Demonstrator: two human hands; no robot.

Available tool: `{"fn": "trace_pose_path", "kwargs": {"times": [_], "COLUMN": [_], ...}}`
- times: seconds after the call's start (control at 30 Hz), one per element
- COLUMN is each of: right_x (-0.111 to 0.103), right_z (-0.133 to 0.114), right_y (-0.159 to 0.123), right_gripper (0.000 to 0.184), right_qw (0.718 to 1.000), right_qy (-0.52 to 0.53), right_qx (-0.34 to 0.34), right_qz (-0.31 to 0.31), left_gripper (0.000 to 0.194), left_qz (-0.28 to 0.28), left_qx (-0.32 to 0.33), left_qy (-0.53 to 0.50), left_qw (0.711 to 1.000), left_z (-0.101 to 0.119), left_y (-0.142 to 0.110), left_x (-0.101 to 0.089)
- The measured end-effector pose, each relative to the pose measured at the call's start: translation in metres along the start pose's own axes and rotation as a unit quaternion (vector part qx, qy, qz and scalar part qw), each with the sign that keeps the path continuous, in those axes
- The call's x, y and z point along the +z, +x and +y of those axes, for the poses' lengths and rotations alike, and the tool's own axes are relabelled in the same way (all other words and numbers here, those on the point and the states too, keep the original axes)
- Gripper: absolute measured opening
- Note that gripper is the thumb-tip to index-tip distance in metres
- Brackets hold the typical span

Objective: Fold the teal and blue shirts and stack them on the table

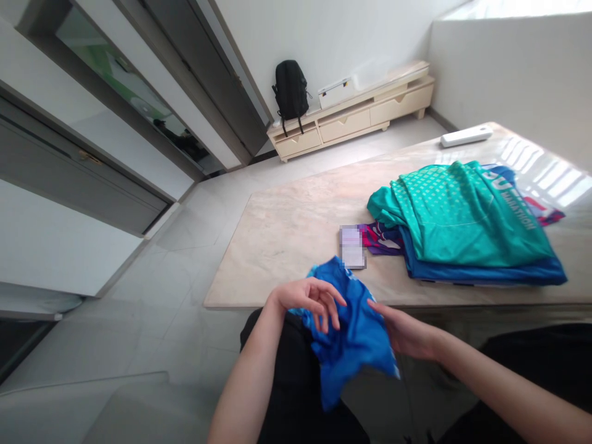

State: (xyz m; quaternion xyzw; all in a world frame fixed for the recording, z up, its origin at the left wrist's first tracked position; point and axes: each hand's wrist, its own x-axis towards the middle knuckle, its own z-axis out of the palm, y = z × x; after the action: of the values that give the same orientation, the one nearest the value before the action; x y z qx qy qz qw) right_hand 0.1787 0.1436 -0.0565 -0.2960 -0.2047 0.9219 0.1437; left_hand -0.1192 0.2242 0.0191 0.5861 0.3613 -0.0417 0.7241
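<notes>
- Cloth (358, 336), bright blue and rumpled, hangs at five o'clock in the view, between the two hands and over the near edge of the table. Its tip reaches toward twelve o'clock, over the tabletop; whether it touches the stone I cannot tell.
- At the cloth's ten o'clock, the left hand (317, 302) is in front of the fabric, open, its fingers parted and loosely bent.
- At the cloth's three o'clock, the right hand (407, 332) grips the edge, thumb in front, the other fingers largely hidden.
- Just beyond the cloth's twelve o'clock, a pale rectangular item (353, 246) lies on the table (296, 216), too pixelated to identify.
- At two o'clock from the cloth, a teal garment (457, 216) lettered MARATHON tops a pile, with a blue garment (490, 274) beneath it. From the pile's nine o'clock pokes a purple-and-red patterned fabric (383, 239), near the rectangular item.
- Beyond the pile's twelve o'clock, a white oblong object (466, 135) rests near the table's far edge.
- Across the room, toward twelve o'clock, a low cream cabinet (345, 126) stands along the wall, a black backpack (290, 89) upright at its left end, beside a white box (335, 94).
</notes>
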Motion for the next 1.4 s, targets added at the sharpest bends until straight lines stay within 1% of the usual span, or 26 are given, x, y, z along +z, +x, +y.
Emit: {"fn": "trace_pose_path", "kwargs": {"times": [0.03,0.07,0.1,0.13,0.17,0.2,0.23,0.27,0.33,0.4,0.5,0.57,0.7,0.8,0.93,1.07,1.13,1.27,1.3,1.4], "right_x": [0.005,0.008,0.010,0.012,0.013,0.013,0.013,0.013,0.013,0.012,0.008,0.004,0.001,0.002,0.001,0.000,0.000,-0.001,-0.003,-0.009], "right_z": [0.007,0.015,0.021,0.027,0.030,0.032,0.032,0.031,0.024,0.017,0.010,0.010,0.012,0.012,0.012,0.013,0.013,0.011,0.010,0.012], "right_y": [0.000,0.001,0.002,0.003,0.005,0.006,0.008,0.008,0.009,0.010,0.013,0.017,0.019,0.017,0.017,0.017,0.016,0.014,0.014,0.016], "right_gripper": [0.061,0.056,0.053,0.052,0.051,0.048,0.044,0.040,0.036,0.038,0.038,0.036,0.038,0.038,0.031,0.034,0.035,0.036,0.037,0.035], "right_qw": [1.000,0.999,0.999,0.998,0.996,0.993,0.992,0.991,0.992,0.990,0.982,0.976,0.973,0.973,0.973,0.972,0.972,0.969,0.968,0.965], "right_qy": [0.016,0.018,0.008,-0.010,-0.027,-0.038,-0.045,-0.048,-0.045,-0.036,-0.025,-0.021,-0.022,-0.026,-0.034,-0.043,-0.049,-0.068,-0.078,-0.122], "right_qx": [0.018,0.028,0.034,0.034,0.031,0.029,0.024,0.016,-0.014,-0.051,-0.100,-0.118,-0.120,-0.122,-0.130,-0.142,-0.151,-0.163,-0.164,-0.157], "right_qz": [-0.019,-0.013,0.013,0.049,0.083,0.107,0.119,0.123,0.121,0.128,0.160,0.181,0.197,0.194,0.190,0.181,0.173,0.170,0.170,0.173], "left_gripper": [0.076,0.074,0.069,0.063,0.058,0.056,0.056,0.056,0.057,0.058,0.059,0.060,0.063,0.062,0.059,0.063,0.060,0.031,0.027,0.031], "left_qz": [-0.026,-0.010,0.042,0.106,0.165,0.211,0.240,0.253,0.251,0.234,0.202,0.189,0.179,0.179,0.175,0.161,0.164,0.202,0.215,0.239], "left_qx": [0.026,0.039,0.040,0.036,0.033,0.032,0.034,0.036,0.034,0.028,0.015,0.004,-0.007,-0.010,-0.008,-0.007,-0.001,0.024,0.032,0.064], "left_qy": [-0.045,-0.069,-0.068,-0.056,-0.042,-0.032,-0.027,-0.023,-0.015,-0.001,0.018,0.028,0.043,0.060,0.081,0.089,0.099,0.110,0.107,0.079], "left_qw": [0.998,0.997,0.996,0.992,0.985,0.977,0.970,0.967,0.967,0.972,0.979,0.982,0.983,0.982,0.981,0.983,0.981,0.973,0.970,0.966], "left_z": [0.003,0.005,0.005,0.005,0.003,0.001,-0.001,-0.003,-0.007,-0.009,-0.010,-0.011,-0.014,-0.015,-0.017,-0.017,-0.015,-0.005,-0.002,0.008], "left_y": [0.000,0.002,0.004,0.007,0.011,0.014,0.017,0.019,0.022,0.024,0.027,0.031,0.039,0.042,0.044,0.045,0.044,0.039,0.036,0.025], "left_x": [0.004,0.006,0.006,0.004,0.002,0.000,-0.002,-0.004,-0.006,-0.004,-0.001,0.000,-0.001,-0.003,-0.004,0.000,0.003,0.008,0.009,0.011]}}
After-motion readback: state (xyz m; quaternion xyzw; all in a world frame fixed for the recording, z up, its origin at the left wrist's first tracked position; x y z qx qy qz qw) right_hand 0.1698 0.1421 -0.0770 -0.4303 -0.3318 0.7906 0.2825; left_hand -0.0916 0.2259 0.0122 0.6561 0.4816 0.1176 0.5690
